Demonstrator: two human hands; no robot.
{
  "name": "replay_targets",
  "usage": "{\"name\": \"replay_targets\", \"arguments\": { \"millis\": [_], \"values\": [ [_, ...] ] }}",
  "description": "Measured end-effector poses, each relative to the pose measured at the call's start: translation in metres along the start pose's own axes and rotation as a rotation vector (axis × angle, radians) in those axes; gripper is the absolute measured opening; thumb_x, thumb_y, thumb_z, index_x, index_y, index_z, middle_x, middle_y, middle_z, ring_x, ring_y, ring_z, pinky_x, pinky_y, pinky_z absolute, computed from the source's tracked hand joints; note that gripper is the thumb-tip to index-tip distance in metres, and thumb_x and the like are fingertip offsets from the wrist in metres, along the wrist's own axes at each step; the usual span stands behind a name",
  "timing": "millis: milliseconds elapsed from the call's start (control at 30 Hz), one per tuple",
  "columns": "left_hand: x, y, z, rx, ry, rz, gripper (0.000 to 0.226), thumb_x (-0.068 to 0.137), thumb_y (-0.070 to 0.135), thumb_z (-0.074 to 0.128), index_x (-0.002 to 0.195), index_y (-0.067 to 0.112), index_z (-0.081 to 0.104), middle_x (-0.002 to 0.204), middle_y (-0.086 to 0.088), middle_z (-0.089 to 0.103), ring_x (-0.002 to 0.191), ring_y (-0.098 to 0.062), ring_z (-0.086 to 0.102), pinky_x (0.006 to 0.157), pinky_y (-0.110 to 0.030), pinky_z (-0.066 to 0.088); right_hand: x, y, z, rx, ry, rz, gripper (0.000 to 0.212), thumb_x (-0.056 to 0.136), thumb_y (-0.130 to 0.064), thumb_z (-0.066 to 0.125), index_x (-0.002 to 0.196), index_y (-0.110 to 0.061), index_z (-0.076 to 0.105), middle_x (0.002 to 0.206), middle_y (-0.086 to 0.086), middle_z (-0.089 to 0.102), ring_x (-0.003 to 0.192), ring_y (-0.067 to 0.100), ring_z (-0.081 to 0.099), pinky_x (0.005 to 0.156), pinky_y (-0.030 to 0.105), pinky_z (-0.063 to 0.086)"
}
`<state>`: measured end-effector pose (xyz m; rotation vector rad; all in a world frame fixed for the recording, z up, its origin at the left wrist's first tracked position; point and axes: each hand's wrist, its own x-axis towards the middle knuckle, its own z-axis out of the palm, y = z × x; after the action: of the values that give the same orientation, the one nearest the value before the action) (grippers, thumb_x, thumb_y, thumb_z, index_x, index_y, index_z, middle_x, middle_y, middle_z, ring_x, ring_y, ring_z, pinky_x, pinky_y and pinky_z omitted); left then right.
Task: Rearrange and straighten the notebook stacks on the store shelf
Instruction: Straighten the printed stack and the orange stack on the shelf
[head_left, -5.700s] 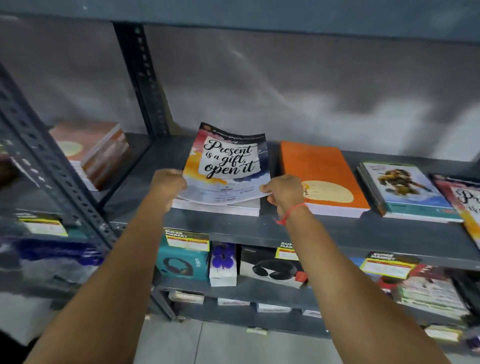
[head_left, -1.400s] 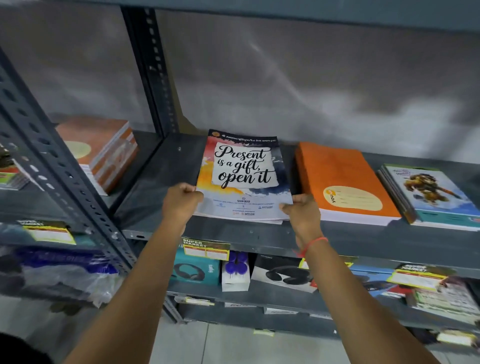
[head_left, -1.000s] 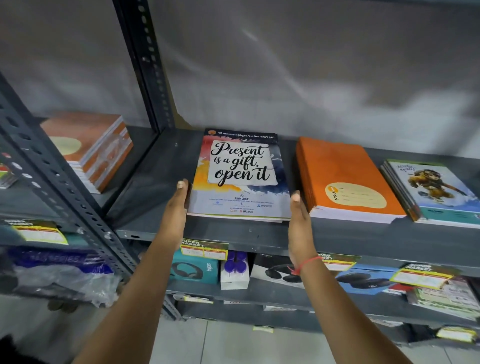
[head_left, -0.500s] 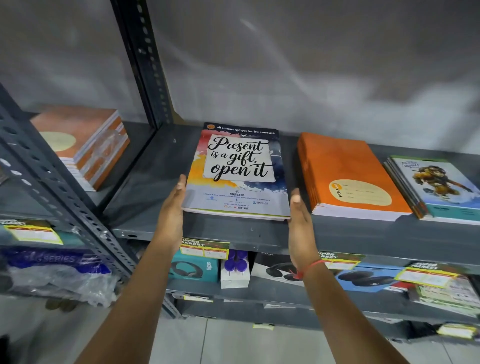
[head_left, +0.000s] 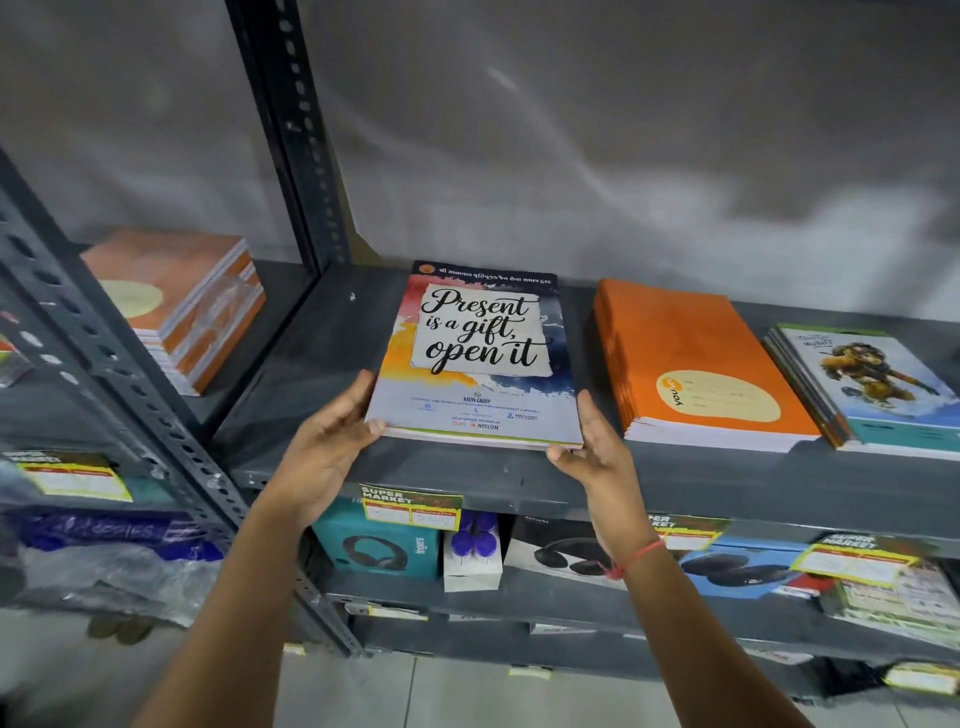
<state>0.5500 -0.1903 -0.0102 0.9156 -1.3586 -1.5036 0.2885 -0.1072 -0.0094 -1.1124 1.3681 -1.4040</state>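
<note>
Glossy flat notebook stack lies on matte grey metal shelf. Left hand and right hand, fingers spread, now cup its near corners rather than flanking its sides.

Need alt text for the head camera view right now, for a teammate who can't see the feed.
Two bare hands, left hand and right hand, cup the front corners of a "Present is a gift, open it" notebook stack lying flat on a grey metal shelf. To its right lie an orange notebook stack and a cartoon-cover stack.
</note>
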Motion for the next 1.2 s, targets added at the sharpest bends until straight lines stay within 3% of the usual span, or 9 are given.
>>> {"name": "replay_targets", "arguments": {
  "millis": [100,233,333,500,600,667,867,1033,1200],
  "values": [
    [0.0,-0.005,-0.007,-0.018,-0.018,-0.025,0.065,0.074,0.001,0.058,0.135,0.011,0.038,0.113,0.017,0.066,0.109,0.003,0.058,0.083,-0.009,0.048,0.0,-0.001,-0.001,0.024,0.006,0.009,0.066,0.084,0.007,0.054,0.141,-0.018,0.032,0.113,-0.032,0.055,0.097,-0.016,0.057,0.08,0.001,0.045],
    [0.006,-0.011,-0.005,-0.039,0.071,-0.025,0.05,0.08,-0.005,0.054,0.126,0.015,0.05,0.105,0.016,0.071,0.101,0.001,0.063,0.08,-0.009,0.05,0.002,0.001,-0.001,0.001,0.02,0.008,0.059,0.086,0.001,0.054,0.14,-0.016,0.035,0.128,-0.021,0.047,0.101,-0.021,0.051,0.082,-0.002,0.041],
    [0.007,-0.013,-0.005,-0.056,0.105,-0.022,0.046,0.082,-0.006,0.053,0.123,0.016,0.052,0.107,0.014,0.069,0.1,0.001,0.063,0.079,-0.009,0.05,0.003,0.002,-0.001,-0.007,0.035,0.018,0.058,0.086,-0.001,0.056,0.139,-0.016,0.037,0.133,-0.016,0.044,0.108,-0.014,0.048,0.08,-0.004,0.04],
    [0.006,-0.013,-0.006,-0.073,0.086,-0.01,0.048,0.083,-0.003,0.052,0.127,0.014,0.049,0.121,0.007,0.062,0.11,-0.002,0.057,0.083,-0.009,0.049,0.004,0.003,-0.007,0.056,0.019,0.032,0.052,0.087,0.0,0.052,0.137,-0.014,0.041,0.132,-0.014,0.051,0.112,-0.008,0.053,0.092,0.009,0.041],
    [0.006,-0.012,-0.002,-0.068,0.109,0.003,0.044,0.082,0.0,0.054,0.123,0.016,0.054,0.124,0.009,0.059,0.113,-0.001,0.053,0.086,-0.008,0.047,0.005,0.003,-0.005,0.035,0.025,0.025,0.053,0.088,0.003,0.051,0.137,-0.013,0.04,0.125,-0.023,0.048,0.099,-0.021,0.053,0.08,-0.002,0.042],
    [0.006,-0.01,0.001,-0.042,0.117,0.006,0.04,0.078,0.005,0.059,0.112,0.027,0.061,0.116,0.017,0.064,0.112,0.002,0.055,0.088,-0.007,0.046,0.006,0.004,-0.002,0.017,0.056,0.014,0.051,0.089,-0.001,0.052,0.137,-0.014,0.04,0.131,-0.018,0.043,0.108,-0.017,0.048,0.08,-0.005,0.039],
    [0.004,-0.008,-0.001,-0.032,0.097,0.012,0.037,0.075,0.012,0.06,0.105,0.034,0.065,0.109,0.024,0.067,0.113,0.003,0.054,0.092,-0.009,0.044,0.005,0.003,-0.003,0.047,0.043,0.011,0.053,0.087,0.005,0.05,0.137,-0.011,0.039,0.132,-0.007,0.049,0.11,-0.001,0.053,0.083,0.0,0.043],
    [0.002,-0.005,0.001,-0.025,0.087,0.026,0.038,0.07,0.02,0.062,0.103,0.038,0.066,0.118,0.021,0.061,0.117,0.002,0.051,0.093,-0.008,0.042,0.004,0.004,-0.001,-0.002,0.048,0.015,0.054,0.089,0.004,0.048,0.138,-0.016,0.038,0.129,-0.016,0.047,0.109,-0.01,0.048,0.085,-0.003,0.038],
    [0.004,-0.009,0.004,0.01,0.115,0.039,0.037,0.079,0.013,0.059,0.106,0.037,0.064,0.108,0.031,0.063,0.109,0.014,0.052,0.087,-0.002,0.042,0.002,0.001,0.001,-0.04,0.079,0.022,0.052,0.09,-0.003,0.05,0.138,-0.02,0.039,0.138,-0.009,0.047,0.124,0.003,0.044,0.106,0.019,0.031]
  ]
}}
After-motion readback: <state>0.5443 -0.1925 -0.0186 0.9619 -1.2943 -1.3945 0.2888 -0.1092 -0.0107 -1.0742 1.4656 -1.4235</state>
